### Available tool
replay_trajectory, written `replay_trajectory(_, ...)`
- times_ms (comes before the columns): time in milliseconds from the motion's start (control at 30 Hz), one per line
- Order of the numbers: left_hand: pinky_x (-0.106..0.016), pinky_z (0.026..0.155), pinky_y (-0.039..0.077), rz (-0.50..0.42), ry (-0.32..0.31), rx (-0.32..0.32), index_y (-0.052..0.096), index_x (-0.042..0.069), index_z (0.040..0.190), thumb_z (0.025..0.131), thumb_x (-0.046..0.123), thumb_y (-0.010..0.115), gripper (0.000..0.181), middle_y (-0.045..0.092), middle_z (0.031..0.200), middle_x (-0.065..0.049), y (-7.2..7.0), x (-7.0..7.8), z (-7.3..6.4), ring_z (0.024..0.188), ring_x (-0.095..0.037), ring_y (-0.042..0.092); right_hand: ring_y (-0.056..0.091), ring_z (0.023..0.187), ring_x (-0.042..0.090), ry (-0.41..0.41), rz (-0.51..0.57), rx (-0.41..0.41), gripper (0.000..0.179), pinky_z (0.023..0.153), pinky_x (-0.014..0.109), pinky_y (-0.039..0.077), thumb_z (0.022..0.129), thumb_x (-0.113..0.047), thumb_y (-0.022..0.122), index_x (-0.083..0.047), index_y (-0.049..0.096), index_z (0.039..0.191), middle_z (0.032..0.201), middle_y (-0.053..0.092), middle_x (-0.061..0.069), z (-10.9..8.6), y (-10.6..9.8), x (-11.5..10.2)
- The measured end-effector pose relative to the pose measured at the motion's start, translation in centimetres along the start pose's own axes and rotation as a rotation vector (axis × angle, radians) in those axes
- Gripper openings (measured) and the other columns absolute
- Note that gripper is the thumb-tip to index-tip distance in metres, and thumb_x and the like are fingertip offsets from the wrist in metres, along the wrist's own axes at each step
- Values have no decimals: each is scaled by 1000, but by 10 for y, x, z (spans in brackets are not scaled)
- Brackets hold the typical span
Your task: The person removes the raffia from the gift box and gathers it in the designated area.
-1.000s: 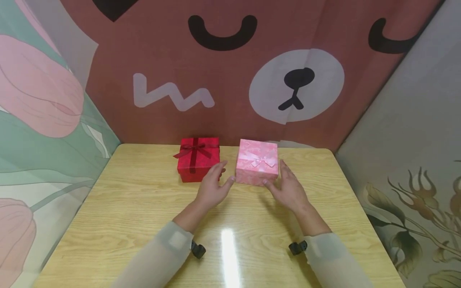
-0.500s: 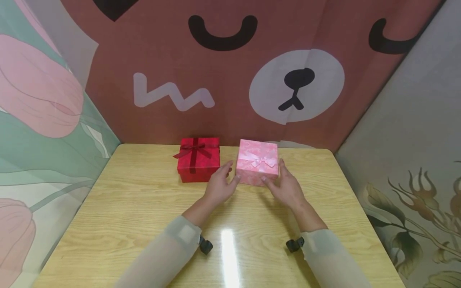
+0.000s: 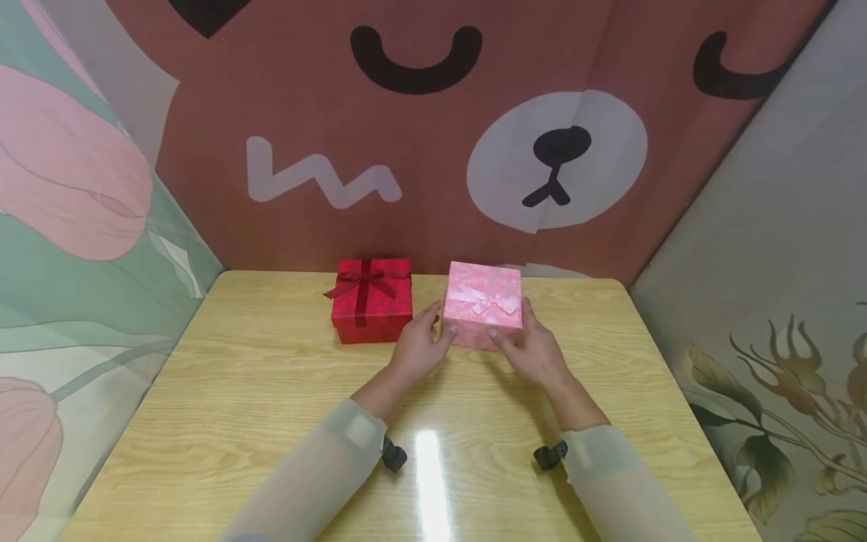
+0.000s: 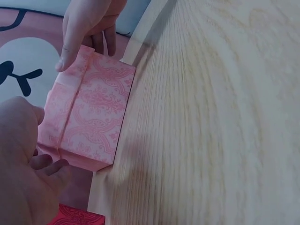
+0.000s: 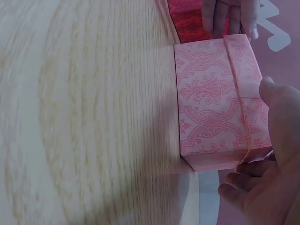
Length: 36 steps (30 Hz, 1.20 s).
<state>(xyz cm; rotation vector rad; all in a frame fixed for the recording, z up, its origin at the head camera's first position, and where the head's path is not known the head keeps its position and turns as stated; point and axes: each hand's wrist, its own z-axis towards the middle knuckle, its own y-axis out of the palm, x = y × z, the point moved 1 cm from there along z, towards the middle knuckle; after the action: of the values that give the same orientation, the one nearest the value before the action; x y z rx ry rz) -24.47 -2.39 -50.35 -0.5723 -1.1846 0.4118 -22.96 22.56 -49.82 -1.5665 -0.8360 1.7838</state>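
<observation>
A pink gift box point(image 3: 484, 295) with a pale ribbon and bow sits near the back of the wooden table, its lid on. My right hand point(image 3: 539, 352) holds its right side, with the thumb on the front of the lid and the fingers along the side. At the left side is my left hand point(image 3: 418, 351), its fingers extended beside the box and its thumb close to the front left corner. Whether those fingertips press on it is hard to tell. A red gift box point(image 3: 372, 301) with a dark red ribbon stands just left of that hand.
The wooden table point(image 3: 271, 421) ends against a brown wall hanging point(image 3: 325, 98) with a bear face. Patterned panels close in both sides. A small black camera point(image 3: 394, 455) is worn on the left wrist, another black camera point(image 3: 550, 455) on the right.
My left hand has moved right, away from the red gift box and up to the pink gift box. My right hand has shifted slightly inward. Both boxes stay in place.
</observation>
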Motion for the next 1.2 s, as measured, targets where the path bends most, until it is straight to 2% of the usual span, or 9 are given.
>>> replay_trajectory(167,-41,106,52,10,30,7,50,5,153,101,33,67,61,62,144,-14,2,0,4,126,-27,64,50,135,49,-4,-8,4,111,110,62,44,95,-73,55,-9,1,167,155,42,31,2,1,-1)
replay_trajectory(333,-41,105,53,27,40,42,54,6,151,101,29,66,56,68,135,-13,3,0,8,122,-25,66,47,139,48,9,-16,6,110,112,61,42,95,-75,52,-10,2,167,159,39,28,2,2,-2)
replay_trajectory(533,-38,104,54,13,8,70,58,8,148,102,25,66,50,69,135,-11,4,1,10,123,-23,66,48,138,49,5,-16,15,104,113,59,42,98,-70,51,-5,8,166,153,44,32,2,1,-1)
replay_trajectory(667,-36,102,55,-16,-24,86,61,10,146,102,23,67,46,69,135,-9,5,1,10,121,-21,67,63,116,45,2,-22,29,103,109,59,46,98,-70,52,-5,11,166,135,59,36,3,1,1)
replay_trajectory(800,-36,97,58,-36,-30,97,62,11,145,102,22,68,45,71,131,-9,6,1,9,117,-21,70,61,89,36,3,-24,37,103,104,59,50,97,-71,52,-5,13,166,104,68,31,2,1,1)
replay_trajectory(900,-37,96,58,-39,-27,103,62,12,144,101,23,69,45,71,129,-9,6,0,8,116,-22,70,58,80,32,8,-24,34,102,101,57,52,97,-71,53,-6,13,166,84,64,22,2,1,2)
replay_trajectory(1067,-37,96,58,-53,-17,116,63,11,143,101,23,70,44,72,128,-10,5,-1,6,116,-21,70,48,63,24,13,-18,32,102,91,53,55,97,-71,53,-7,13,166,65,51,7,1,2,1)
replay_trajectory(1200,-36,94,59,-77,-7,125,64,10,142,100,22,71,44,72,127,-10,3,-1,3,116,-20,70,45,57,23,7,-21,34,101,79,49,54,98,-69,54,-7,13,166,61,50,9,0,3,0)
